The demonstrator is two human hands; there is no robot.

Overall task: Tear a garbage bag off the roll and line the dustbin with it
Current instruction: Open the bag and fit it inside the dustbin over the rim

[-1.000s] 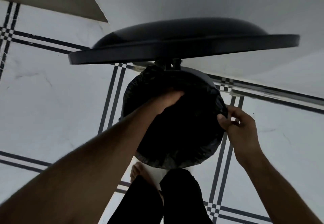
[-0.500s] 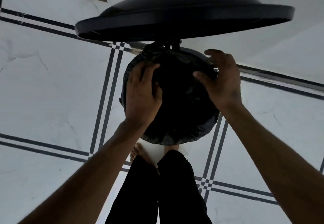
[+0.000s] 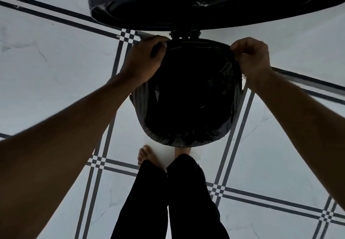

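A round dustbin stands on the tiled floor below me, its dark lid [image 3: 214, 3] raised open at the far side. A black garbage bag [image 3: 188, 96] fills the bin's mouth, and its edge is folded over the rim, crumpled along the near side [image 3: 179, 139]. My left hand [image 3: 143, 59] pinches the bag's edge at the far left of the rim, near the lid hinge. At the far right of the rim, my right hand [image 3: 251, 57] grips the bag's edge. The bin's body is hidden under the bag. No roll is in view.
The floor [image 3: 56, 55] is pale marble tile with dark striped borders. My legs in black trousers [image 3: 168, 201] and a bare foot [image 3: 147, 156] stand just in front of the bin. A white wall rises behind the lid.
Both hands have moved from the bag's middle outward to the far corners of the rim by the hinge. The view has dropped closer, and the lid fills the top.
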